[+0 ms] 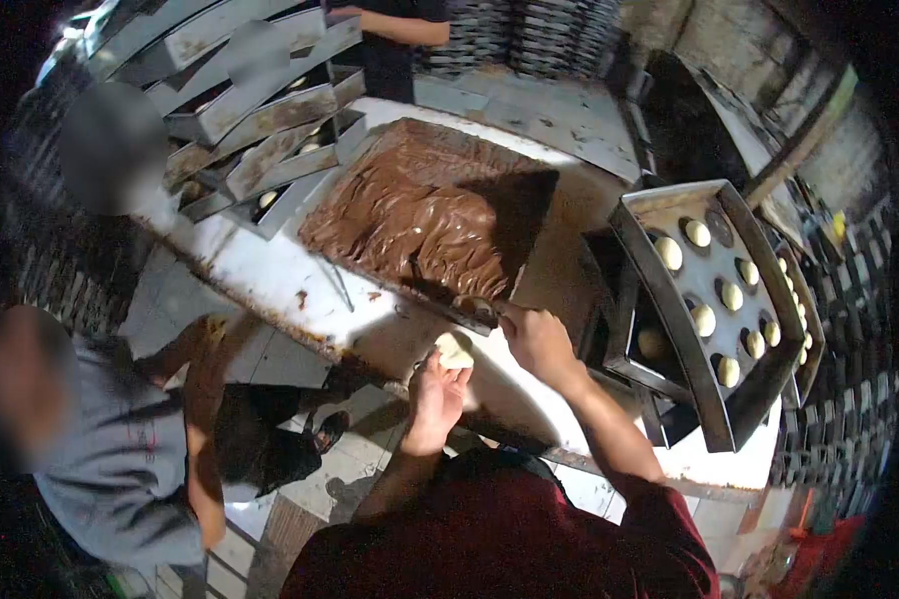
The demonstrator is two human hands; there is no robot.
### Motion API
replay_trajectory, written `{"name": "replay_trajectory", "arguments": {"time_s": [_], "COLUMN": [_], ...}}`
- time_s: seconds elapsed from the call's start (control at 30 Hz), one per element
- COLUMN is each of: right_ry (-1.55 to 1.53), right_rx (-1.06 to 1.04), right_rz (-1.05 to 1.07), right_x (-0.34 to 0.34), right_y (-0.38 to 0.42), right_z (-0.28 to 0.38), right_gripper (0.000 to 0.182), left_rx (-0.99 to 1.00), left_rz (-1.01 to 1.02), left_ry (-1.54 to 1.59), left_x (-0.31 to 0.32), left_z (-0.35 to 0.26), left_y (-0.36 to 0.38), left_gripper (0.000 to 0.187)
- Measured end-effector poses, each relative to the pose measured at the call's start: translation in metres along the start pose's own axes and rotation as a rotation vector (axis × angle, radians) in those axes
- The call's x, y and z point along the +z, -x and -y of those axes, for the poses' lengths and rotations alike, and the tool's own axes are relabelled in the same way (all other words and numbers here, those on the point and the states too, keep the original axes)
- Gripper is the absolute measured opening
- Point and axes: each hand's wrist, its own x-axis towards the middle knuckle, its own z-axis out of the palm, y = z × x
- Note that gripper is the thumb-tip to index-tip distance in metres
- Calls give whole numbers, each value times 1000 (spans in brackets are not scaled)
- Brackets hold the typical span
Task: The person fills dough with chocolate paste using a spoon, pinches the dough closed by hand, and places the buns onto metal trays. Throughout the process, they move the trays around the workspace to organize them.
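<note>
My left hand (436,400) holds a flattened piece of pale dough (454,350) on its fingers, palm up, over the near edge of the table. Closed around the handle of a scoop (476,307), my right hand (539,344) is just to the right of the dough, apart from it. The scoop's head is at the near edge of a large tray of brown chocolate-like paste (410,215). How much paste the scoop carries is too small to tell.
At the right, metal trays (704,364) hold several round dough balls (731,296). More trays (285,115) are stacked at the back left. A thin stick (337,283) lies on the white table (260,272). A person in grey (120,449) is at the left; another person (395,50) stands behind the table.
</note>
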Motion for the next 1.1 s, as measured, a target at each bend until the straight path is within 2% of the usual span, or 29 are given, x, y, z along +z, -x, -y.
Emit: {"name": "replay_trajectory", "arguments": {"time_s": [0.03, 0.1, 0.13, 0.17, 0.23, 0.27, 0.3, 0.37, 0.4, 0.43, 0.5, 0.53, 0.57, 0.63, 0.67, 0.7, 0.77, 0.8, 0.83, 0.9, 0.93, 0.97, 1.03, 1.1], "right_ry": [-135, -371, -377, -297, -305, -312, -318, -294, -379, -386, -294, -211, -228, -369, -561, -930, -1314, -1402, -1490, -1367, -1176, -1194, -622, -567], "right_rx": [79, 3, -59, -80, -233, -199, -218, -175, -76, -103, -134, -70, -108, -195, -255, -151, 33, 52, 23, -158, -292, -367, -878, -862], "right_rz": [-103, -391, -529, -590, -710, -673, -672, -638, -494, -479, -491, -507, -485, -649, -608, -283, 380, 502, 678, 523, 394, 383, -257, -277], "right_x": [0, 13, 31, 50, 89, 112, 115, 119, 124, 127, 133, 130, 118, 92, 84, 78, 63, 63, 56, 38, 32, 37, 22, 19], "right_y": [13, 31, 33, 36, 37, 36, 37, 39, 43, 42, 44, 46, 47, 50, 48, 48, 46, 50, 55, 81, 97, 110, 141, 174], "right_z": [1, 11, 11, 12, -5, -24, -34, -49, -58, -65, -75, -71, -66, -58, -57, -53, -44, -38, -38, -31, -30, -29, -26, -26], "right_gripper": [18, 22, 35, 48, 58, 66, 66, 69, 72, 72, 72, 56, 56, 34, 19, 28, 46, 57, 54, 46, 36, 27, 28, 32], "left_rx": [-23, -111, -93, -220, -100, -70, -40, -7, -59, -30, 62, 87, 78, 29, 17, 27, -8, 3, -6, 29, 52, 132, 209, 154], "left_rz": [9, -34, 148, 337, 85, 30, 34, 180, 169, 161, 310, 285, 247, 179, 206, 221, 150, 130, 95, -141, -146, -86, -17, 0], "left_ry": [-5, 30, 63, 328, 247, 238, 272, 234, 292, 300, 74, -30, 103, 59, 81, 33, 38, -26, -66, -192, -183, -141, -110, 46], "left_x": [8, 34, 49, 33, 81, 88, 90, 94, 102, 100, 92, 84, 79, 77, 70, 65, 43, 33, 21, 34, 26, 15, 4, 13], "left_z": [-1, -9, -15, -20, -42, -50, -56, -67, -70, -65, -50, -37, -23, 1, 13, 24, 47, 55, 62, 69, 74, 79, 81, 75], "left_y": [-6, -12, -15, -31, -17, -17, -16, -6, 8, 14, 34, 39, 46, 65, 73, 82, 96, 103, 109, 129, 133, 135, 148, 160], "left_gripper": [30, 26, 24, 23, 26, 29, 33, 37, 34, 34, 33, 40, 52, 60, 60, 58, 54, 52, 53, 49, 49, 45, 42, 36]}}
